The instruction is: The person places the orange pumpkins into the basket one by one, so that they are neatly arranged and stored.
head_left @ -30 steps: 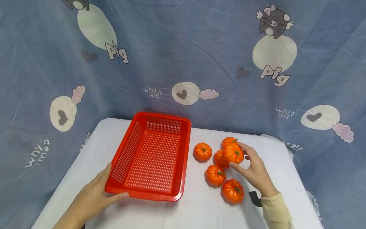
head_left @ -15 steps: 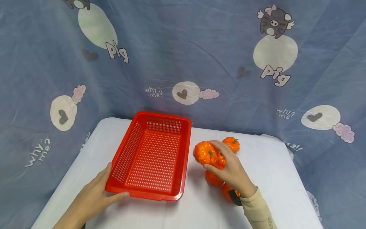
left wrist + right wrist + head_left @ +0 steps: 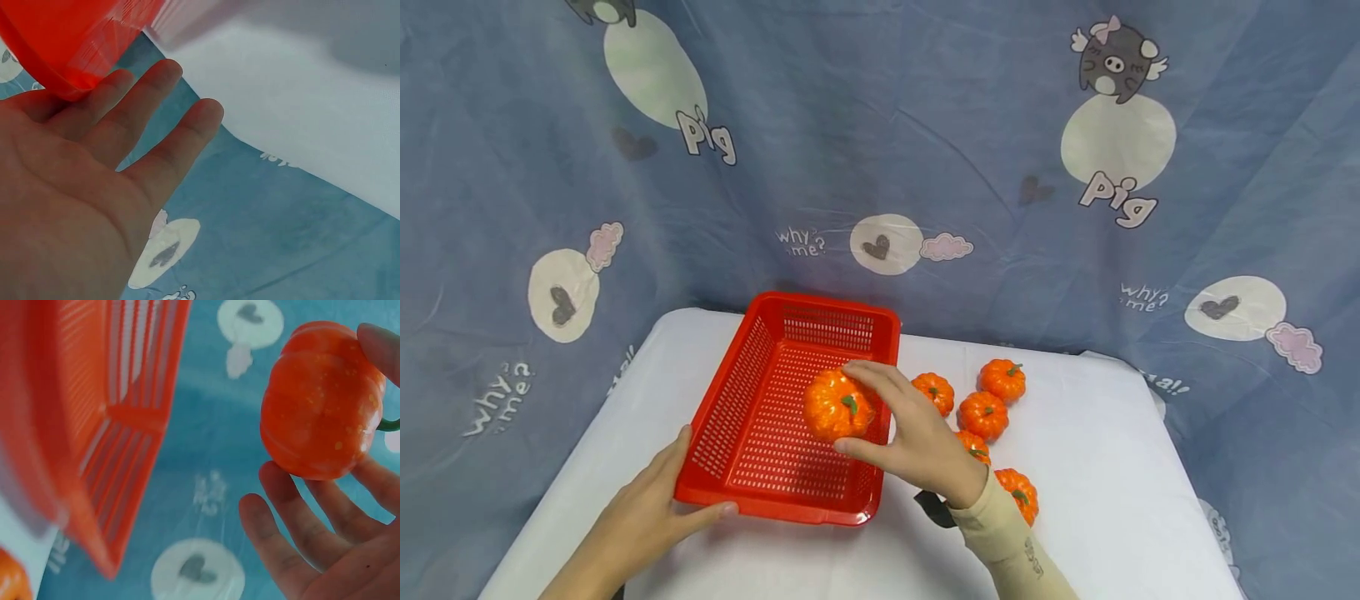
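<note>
My right hand [image 3: 917, 437] grips a small orange pumpkin [image 3: 837, 406] between thumb and fingers and holds it above the inside of the red perforated basket [image 3: 752, 400]. The right wrist view shows the same pumpkin [image 3: 322, 400] against my fingertips [image 3: 294, 506], with the basket wall [image 3: 119, 419] to its left. My left hand [image 3: 643, 517] rests on the basket's near left corner, fingers straight, thumb along the front rim. In the left wrist view its fingers [image 3: 134, 119] lie under the red rim [image 3: 69, 44]. Several more pumpkins [image 3: 983, 415] lie on the white table [image 3: 1097, 467] to the right of the basket.
A blue cartoon-printed cloth [image 3: 925, 150] hangs behind and round the table. The pumpkins on the table sit in a loose cluster between the basket and my right forearm [image 3: 1015, 550]. The table's right half beyond them is bare white cloth.
My right hand has lifted one pumpkin out of the cluster and carried it leftward, over the basket's right wall to above its inside. The left hand and basket have stayed put.
</note>
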The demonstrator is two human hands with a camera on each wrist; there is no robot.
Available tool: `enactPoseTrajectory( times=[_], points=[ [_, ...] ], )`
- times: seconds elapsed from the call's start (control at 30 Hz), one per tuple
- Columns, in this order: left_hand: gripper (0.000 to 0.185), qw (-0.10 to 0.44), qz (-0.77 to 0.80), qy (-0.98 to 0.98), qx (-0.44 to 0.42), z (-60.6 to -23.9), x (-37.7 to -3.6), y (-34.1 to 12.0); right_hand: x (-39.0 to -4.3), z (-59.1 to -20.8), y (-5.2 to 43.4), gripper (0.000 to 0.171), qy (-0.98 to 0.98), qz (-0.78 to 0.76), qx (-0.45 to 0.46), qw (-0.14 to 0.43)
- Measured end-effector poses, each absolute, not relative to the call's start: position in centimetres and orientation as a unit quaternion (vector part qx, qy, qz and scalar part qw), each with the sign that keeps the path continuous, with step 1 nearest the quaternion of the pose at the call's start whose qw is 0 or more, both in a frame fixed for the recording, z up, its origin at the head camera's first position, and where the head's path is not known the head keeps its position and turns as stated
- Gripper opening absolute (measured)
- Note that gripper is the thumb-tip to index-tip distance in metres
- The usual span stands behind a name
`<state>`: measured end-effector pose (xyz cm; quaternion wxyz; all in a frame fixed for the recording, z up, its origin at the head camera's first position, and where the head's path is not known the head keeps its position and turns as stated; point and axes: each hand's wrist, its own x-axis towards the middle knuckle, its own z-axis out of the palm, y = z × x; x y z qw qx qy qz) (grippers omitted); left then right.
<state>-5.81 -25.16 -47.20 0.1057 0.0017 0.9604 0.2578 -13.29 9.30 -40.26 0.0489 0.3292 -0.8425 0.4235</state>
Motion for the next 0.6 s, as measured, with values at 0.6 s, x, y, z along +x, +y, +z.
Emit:
enactPoseTrajectory(
  times=[0.6],
  points=[
    [0.142,0.120,0.256,0.959,-0.007,-47.2,-6.0,-25.2,-17.2,-41.9,2.0,0.078,-0.821,0.465,0.331,-0.018]
  ],
)
